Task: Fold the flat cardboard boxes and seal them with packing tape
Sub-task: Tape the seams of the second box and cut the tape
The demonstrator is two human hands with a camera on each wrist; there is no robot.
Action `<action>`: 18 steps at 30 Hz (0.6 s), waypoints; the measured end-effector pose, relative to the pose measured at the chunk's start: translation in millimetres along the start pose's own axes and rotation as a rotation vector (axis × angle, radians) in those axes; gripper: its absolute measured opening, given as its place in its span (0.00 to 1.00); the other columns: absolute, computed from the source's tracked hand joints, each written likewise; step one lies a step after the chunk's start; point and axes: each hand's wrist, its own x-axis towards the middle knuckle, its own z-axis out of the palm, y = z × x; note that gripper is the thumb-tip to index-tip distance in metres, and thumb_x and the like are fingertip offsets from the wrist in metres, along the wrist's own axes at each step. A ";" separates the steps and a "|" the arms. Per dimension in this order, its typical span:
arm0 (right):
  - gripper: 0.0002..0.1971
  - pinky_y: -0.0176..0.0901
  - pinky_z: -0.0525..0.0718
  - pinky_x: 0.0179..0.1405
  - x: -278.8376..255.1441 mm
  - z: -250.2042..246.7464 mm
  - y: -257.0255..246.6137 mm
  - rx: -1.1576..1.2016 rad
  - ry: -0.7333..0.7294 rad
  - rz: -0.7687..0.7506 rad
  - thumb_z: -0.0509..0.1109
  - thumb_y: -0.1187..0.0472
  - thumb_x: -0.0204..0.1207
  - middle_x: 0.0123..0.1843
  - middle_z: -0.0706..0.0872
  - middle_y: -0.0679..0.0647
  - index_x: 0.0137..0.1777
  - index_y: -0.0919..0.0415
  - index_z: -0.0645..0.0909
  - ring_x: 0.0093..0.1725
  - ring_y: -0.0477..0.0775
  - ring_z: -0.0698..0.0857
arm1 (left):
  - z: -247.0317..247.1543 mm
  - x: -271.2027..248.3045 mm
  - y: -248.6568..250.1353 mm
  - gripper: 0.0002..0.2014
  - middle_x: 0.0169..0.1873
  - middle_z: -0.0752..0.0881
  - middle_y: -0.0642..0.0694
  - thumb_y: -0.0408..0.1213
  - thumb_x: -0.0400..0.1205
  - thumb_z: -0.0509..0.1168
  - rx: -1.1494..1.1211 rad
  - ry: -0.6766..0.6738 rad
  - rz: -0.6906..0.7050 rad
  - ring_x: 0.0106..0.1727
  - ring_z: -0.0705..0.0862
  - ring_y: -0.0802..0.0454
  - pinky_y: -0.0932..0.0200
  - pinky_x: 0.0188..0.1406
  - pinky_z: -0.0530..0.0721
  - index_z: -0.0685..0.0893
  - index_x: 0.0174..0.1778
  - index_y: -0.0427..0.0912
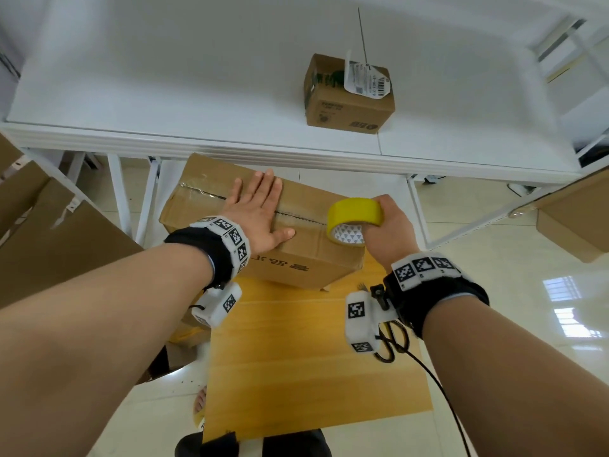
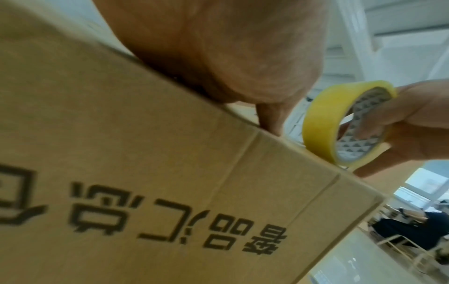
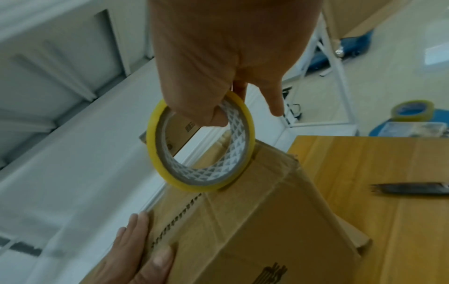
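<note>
Box: the box (image 1: pixel 263 222) stands on a yellow board (image 1: pixel 309 351), just in front of the white table (image 1: pixel 197 103), its two top flaps meeting along a centre seam (image 3: pixel 179 213).
Left hand: the left hand (image 1: pixel 257 212) lies flat on the top with fingers straight, pressing both flaps down across the seam; it grips nothing.
Right hand: the right hand (image 1: pixel 385 232) grips the tape roll (image 1: pixel 354 221), thumb hooked through the core and fingers curled over the outside; the roll's lower rim sits at the box's right end, at the seam.
Handling, box: probably light and hollow, so it would likely slide or tip if tape is pulled hard; the flat pressing hand looks like the right hold. The flaps seem springy and may lift once released.
Handling, tape: likely light and rigid on its core; the film is thin and sticky, apt to wrinkle or fold on itself. Holding through the core lets it spin.
Materials: brown corrugated card, creased and scuffed, with black print on the side; glossy yellow film over a white core with grey triangles.
Shapes: rectangular box, ring-shaped roll.
Elsewhere: a smaller box (image 1: pixel 349 97) with a label stands on the table; scissors (image 1: pixel 392 344) lie on the board.
</note>
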 end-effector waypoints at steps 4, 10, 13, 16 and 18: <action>0.15 0.44 0.80 0.34 -1.0 6.0 3.4 0.165 0.003 0.053 0.65 0.70 0.76 0.41 0.82 0.52 0.58 0.54 0.73 0.39 0.51 0.81 | -2.9 13.0 30.4 0.50 0.80 0.26 0.44 0.72 0.77 0.44 -0.001 -0.022 0.069 0.81 0.27 0.48 0.41 0.81 0.34 0.28 0.81 0.43; 0.12 0.65 0.89 0.43 2.8 10.5 13.3 0.219 0.024 0.103 0.67 0.69 0.73 0.40 0.83 0.53 0.52 0.55 0.75 0.46 0.62 0.87 | 9.6 19.4 46.0 0.53 0.81 0.27 0.45 0.76 0.74 0.41 -0.025 0.071 0.036 0.82 0.28 0.49 0.40 0.81 0.33 0.28 0.82 0.43; 0.13 0.67 0.89 0.40 4.2 9.0 18.2 0.211 0.009 0.093 0.62 0.70 0.73 0.43 0.85 0.58 0.52 0.53 0.74 0.47 0.64 0.88 | 13.8 16.3 46.0 0.53 0.81 0.29 0.45 0.77 0.73 0.39 -0.030 0.119 0.040 0.82 0.30 0.50 0.42 0.82 0.34 0.27 0.81 0.42; 0.14 0.69 0.89 0.38 6.1 3.8 20.0 0.218 -0.004 0.096 0.60 0.70 0.72 0.46 0.85 0.62 0.50 0.48 0.72 0.48 0.67 0.88 | 13.9 16.5 46.1 0.54 0.82 0.30 0.45 0.78 0.73 0.39 -0.043 0.152 0.029 0.83 0.31 0.50 0.43 0.82 0.35 0.28 0.81 0.41; 0.15 0.70 0.89 0.38 6.2 1.0 20.8 0.216 -0.026 0.083 0.60 0.70 0.73 0.47 0.85 0.63 0.50 0.47 0.71 0.49 0.67 0.88 | 14.7 15.6 45.3 0.55 0.82 0.31 0.45 0.78 0.73 0.39 -0.045 0.160 0.030 0.83 0.32 0.50 0.44 0.82 0.35 0.28 0.81 0.41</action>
